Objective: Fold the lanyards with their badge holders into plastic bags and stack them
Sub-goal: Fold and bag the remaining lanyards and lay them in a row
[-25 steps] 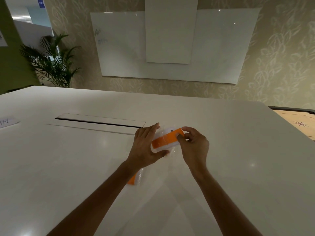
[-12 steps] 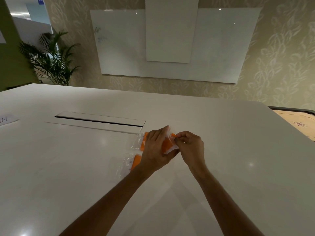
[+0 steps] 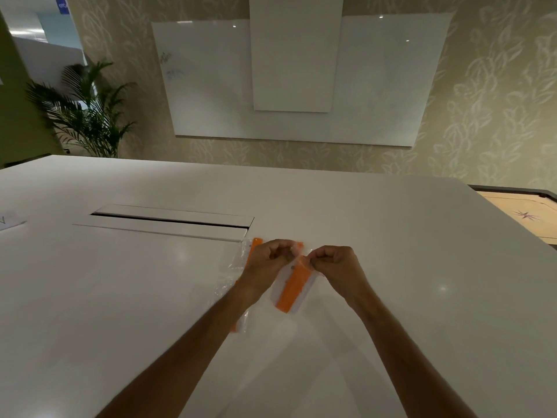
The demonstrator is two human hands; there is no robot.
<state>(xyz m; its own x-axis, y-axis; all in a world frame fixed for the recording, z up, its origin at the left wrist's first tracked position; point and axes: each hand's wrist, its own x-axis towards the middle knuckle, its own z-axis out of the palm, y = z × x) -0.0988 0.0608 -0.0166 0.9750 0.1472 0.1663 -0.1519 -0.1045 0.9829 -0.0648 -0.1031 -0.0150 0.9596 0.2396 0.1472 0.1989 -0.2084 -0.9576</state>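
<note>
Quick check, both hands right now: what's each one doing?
Left hand: fingers curled, pinching the top edge of the bagged orange lanyard.
Right hand: also pinching that top edge.

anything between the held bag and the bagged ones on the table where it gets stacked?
Nothing visible. Both hands, left hand and right hand, pinch the orange bag at its top; the bagged pile lies directly beside, partly under the left forearm.
</note>
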